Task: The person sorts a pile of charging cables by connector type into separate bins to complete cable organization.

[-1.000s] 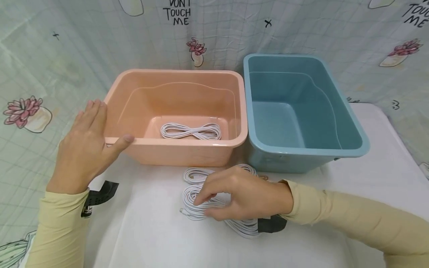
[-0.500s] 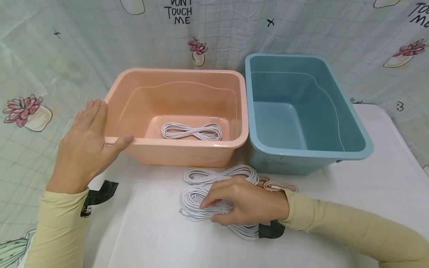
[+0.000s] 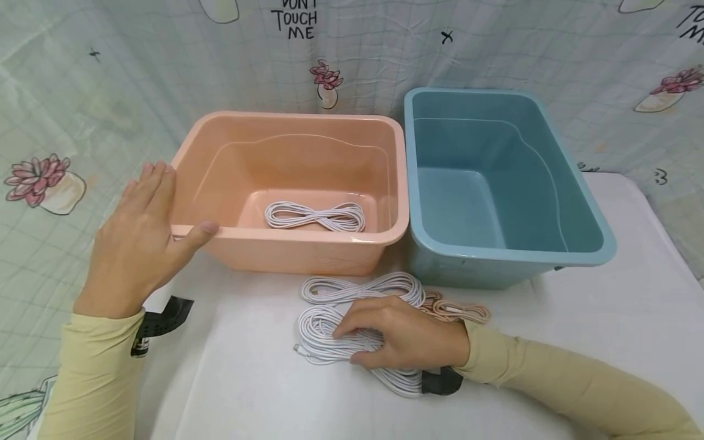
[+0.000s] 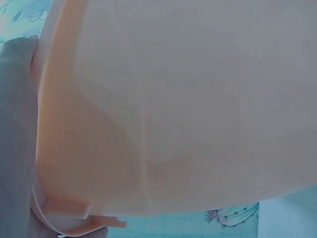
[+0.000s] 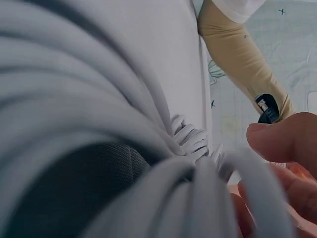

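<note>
My left hand [image 3: 134,241] rests on the left end of a peach plastic bin [image 3: 297,250], fingers straight along the rim and thumb over the front edge. The left wrist view shows the bin's outer wall [image 4: 198,109] close up. My right hand [image 3: 404,333] is low over a coiled white cable [image 3: 319,333] on the table, thumb and index finger spread and bent. Up close in the right wrist view are loops of white cable [image 5: 64,84], with the thumb [image 5: 285,139] apart from them and the other fingers partly hidden behind strands.
Another white cable coil [image 3: 396,284] and a peach-coloured cable [image 3: 462,311] lie just behind the right hand. A white cable bundle [image 3: 316,217] sits inside the peach bin. To the right stands a blue bin [image 3: 508,256], near the patterned curtain [image 3: 363,49]. A white cloth [image 3: 247,379] covers the table.
My right hand has come down and slightly right onto the white cable coil, uncovering the coils behind it. The left hand stays on the bin's rim.
</note>
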Motion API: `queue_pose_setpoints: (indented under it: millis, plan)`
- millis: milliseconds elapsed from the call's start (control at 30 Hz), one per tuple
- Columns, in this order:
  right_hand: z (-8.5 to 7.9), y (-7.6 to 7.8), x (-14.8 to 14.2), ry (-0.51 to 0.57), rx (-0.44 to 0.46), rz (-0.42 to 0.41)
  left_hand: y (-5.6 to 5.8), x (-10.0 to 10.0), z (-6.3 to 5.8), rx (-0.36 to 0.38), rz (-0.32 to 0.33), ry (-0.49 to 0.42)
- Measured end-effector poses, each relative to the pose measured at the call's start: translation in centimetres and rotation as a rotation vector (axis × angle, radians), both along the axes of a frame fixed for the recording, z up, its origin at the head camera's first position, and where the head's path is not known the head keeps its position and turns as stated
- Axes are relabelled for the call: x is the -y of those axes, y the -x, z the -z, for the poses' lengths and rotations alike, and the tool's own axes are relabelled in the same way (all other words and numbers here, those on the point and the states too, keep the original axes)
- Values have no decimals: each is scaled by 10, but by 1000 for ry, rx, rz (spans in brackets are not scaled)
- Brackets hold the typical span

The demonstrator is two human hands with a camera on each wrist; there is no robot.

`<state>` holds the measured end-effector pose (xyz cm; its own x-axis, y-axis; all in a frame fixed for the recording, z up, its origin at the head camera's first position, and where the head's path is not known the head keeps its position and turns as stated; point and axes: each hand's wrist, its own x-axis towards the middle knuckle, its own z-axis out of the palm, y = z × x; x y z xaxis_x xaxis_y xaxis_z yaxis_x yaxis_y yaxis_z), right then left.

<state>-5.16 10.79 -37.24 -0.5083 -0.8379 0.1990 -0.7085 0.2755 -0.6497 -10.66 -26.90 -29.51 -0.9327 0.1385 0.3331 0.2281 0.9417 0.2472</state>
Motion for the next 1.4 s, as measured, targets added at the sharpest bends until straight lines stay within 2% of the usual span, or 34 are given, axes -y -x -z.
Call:
queue_pose_setpoints:
  millis: [333,600,867,1400]
  plan:
    - [7,1,-4,-12,-35,54,0,-1,-1,17,-7,-2]
    - [5,1,-4,-107,55,107,0,0,0,12,2,0]
    - [9,1,-4,-197,87,152,-1,-1,-1,16,4,3]
    - [7,-1,-3,-259,124,217,-1,0,0,13,-8,1]
